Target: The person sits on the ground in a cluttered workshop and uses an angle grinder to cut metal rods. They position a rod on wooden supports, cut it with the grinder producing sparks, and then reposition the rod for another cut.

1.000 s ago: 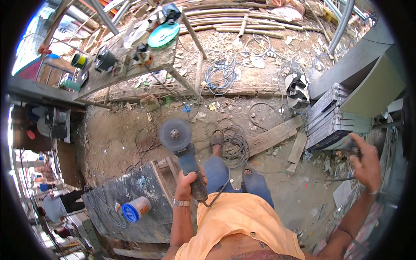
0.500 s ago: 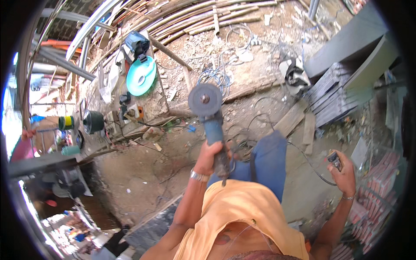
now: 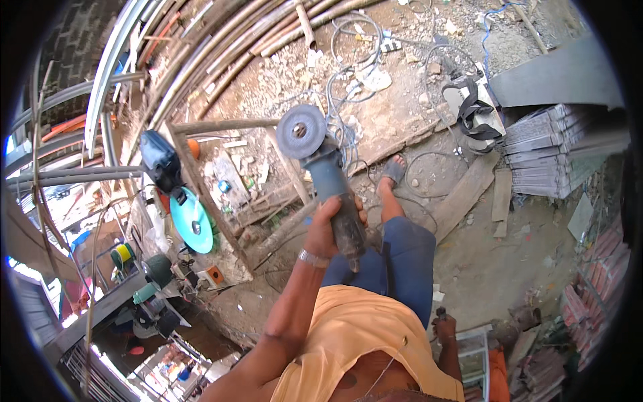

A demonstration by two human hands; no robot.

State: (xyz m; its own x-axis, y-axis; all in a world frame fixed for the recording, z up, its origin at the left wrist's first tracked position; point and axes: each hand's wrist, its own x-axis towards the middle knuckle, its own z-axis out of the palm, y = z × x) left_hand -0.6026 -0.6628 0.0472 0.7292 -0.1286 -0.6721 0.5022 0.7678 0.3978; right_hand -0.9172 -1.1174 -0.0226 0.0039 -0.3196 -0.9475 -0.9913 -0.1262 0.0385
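From my end I see bare ground (image 3: 489,261) spreading out beneath the grinder (image 3: 329,179), with long poles (image 3: 221,63) piled beyond it and to its left. A grey stack (image 3: 546,151) stands well off to the grinder's right, and a reddish stack (image 3: 593,291) lies farther toward the body on that same side. The orange shirt (image 3: 365,311) is just below the grinder, the blue trousers (image 3: 410,258) to its lower right. A plank (image 3: 462,201) lies on the ground to its right, and a turquoise disc (image 3: 189,224) is to its left. The grinder itself is held up over the legs, its wheel (image 3: 301,132) end farthest from the shirt and tilted to the left. My left hand (image 3: 323,231) is wrapped firmly round the grinder's body, fingers showing on its far side. My right hand (image 3: 445,329), low and to the right of the grinder, is curled around a small dark piece (image 3: 441,311); only its end pokes out, so I cannot tell what it is.
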